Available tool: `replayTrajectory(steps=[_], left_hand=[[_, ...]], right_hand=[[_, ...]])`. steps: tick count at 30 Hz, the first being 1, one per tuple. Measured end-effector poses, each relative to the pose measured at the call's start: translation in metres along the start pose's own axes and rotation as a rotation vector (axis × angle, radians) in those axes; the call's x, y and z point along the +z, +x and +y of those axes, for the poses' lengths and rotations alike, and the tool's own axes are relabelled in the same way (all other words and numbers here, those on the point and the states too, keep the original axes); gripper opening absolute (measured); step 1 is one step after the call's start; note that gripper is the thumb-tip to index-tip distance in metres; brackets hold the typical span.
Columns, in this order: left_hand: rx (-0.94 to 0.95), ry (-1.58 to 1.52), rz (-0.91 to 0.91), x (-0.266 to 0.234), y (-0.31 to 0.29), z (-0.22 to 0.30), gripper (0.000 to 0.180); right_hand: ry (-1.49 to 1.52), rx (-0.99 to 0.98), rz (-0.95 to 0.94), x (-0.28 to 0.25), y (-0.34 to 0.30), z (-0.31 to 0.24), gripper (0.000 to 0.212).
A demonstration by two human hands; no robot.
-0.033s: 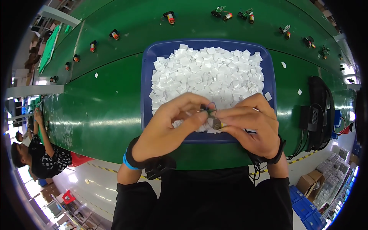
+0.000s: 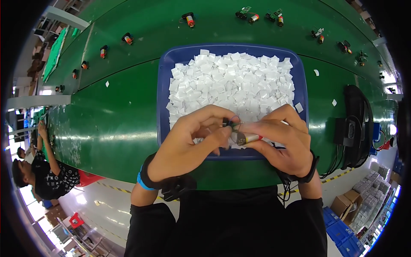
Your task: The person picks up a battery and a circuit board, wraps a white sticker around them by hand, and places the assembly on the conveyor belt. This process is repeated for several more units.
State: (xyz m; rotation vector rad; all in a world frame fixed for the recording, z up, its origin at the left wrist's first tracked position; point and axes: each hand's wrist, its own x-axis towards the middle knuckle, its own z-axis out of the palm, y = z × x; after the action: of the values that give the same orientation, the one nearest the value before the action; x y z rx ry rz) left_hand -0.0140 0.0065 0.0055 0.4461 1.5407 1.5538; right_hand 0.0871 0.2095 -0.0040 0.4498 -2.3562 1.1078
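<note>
Nothing has shifted since the earlier frame: both hands sit just where they were, over the near edge of the tray. Biggest thing on show, the long green bench (image 2: 115,115) sweeps across the whole view, glossy and curved by the lens. Centre stage on it stands the blue tray (image 2: 162,98), piled with small white square pieces (image 2: 233,81). Over on the far right rim lies a black device with cables (image 2: 357,124). Down at the far left a co-worker in a black patterned shirt (image 2: 51,180) leans over the bench. Now the action: the left hand (image 2: 188,143), blue band at the wrist, comes in with its fingers curled tight, and the right hand (image 2: 284,139), black band at the wrist, meets it. Both grips are narrow and closed on one thing, a small cylindrical part (image 2: 245,138), metal-coloured with a red end, thin wires looping off it, held between the fingertips just above the tray's near wall. Along the far side of the bench, well apart from the hands, a scattered row of small red-and-black components (image 2: 189,19) waits, and a few loose white scraps (image 2: 316,72) dot the green.
</note>
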Motion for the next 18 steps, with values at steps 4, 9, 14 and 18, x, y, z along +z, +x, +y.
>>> replayTrajectory(steps=[4, 9, 14, 18], left_hand=[[-0.066, -0.076, -0.102, -0.002, 0.0, -0.002, 0.03], [0.027, 0.095, -0.036, 0.006, 0.001, -0.015, 0.032], [0.062, 0.088, -0.068, 0.009, 0.002, -0.013, 0.035], [0.074, 0.002, -0.02, 0.012, 0.002, -0.013, 0.036]], right_hand=[[-0.093, -0.04, 0.005, 0.003, 0.0, -0.002, 0.026], [-0.215, -0.07, 0.023, 0.007, -0.004, 0.001, 0.023], [-0.257, -0.086, 0.018, 0.007, -0.005, 0.004, 0.023], [-0.293, -0.12, 0.031, 0.001, 0.003, -0.004, 0.023]])
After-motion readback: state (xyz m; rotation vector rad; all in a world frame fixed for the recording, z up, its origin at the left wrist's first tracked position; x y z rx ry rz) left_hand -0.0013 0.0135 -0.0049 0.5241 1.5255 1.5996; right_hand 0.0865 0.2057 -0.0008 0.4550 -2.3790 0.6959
